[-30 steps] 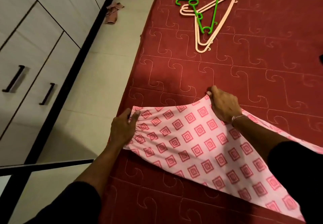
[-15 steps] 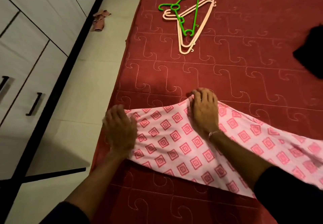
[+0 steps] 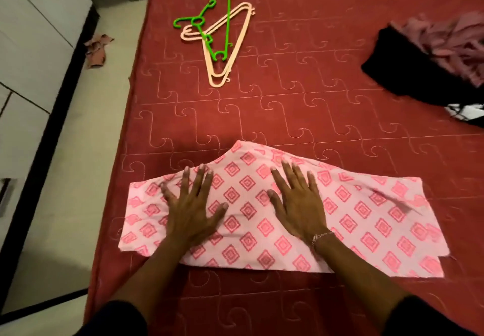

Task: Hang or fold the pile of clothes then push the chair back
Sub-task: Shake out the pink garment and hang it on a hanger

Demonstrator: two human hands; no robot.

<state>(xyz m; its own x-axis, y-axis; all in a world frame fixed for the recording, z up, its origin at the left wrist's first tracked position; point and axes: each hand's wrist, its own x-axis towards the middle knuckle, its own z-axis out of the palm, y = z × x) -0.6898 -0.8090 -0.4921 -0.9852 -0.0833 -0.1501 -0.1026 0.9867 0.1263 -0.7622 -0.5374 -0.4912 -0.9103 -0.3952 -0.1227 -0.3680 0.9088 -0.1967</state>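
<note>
On the near edge of the red quilted mattress (image 3: 301,115), seen from the head camera, a pink garment with a diamond print (image 3: 353,220) is lying spread flat, and a person is pressing it down with both palms. Both hands are lying released on the cloth, gripping nothing: the left hand (image 3: 192,212) is resting with straight, spread fingers toward the mattress's left side, and the right hand (image 3: 298,204), a bracelet at its wrist, is lying just beside it toward the middle. The garment looks to be folded over once along its length, so I judge it to be partway through folding, with further folds still to make.

Across the mattress at its far right, a heap of dark and mauve clothes (image 3: 432,55) is waiting, apparently untouched. Toward the far left of the mattress, a green hanger (image 3: 209,21) is lying across two cream hangers (image 3: 230,47), none carrying clothing yet. A small rag (image 3: 98,50) is lying on the floor beyond the mattress's left edge. No chair is showing, so that last step cannot be judged.
</note>
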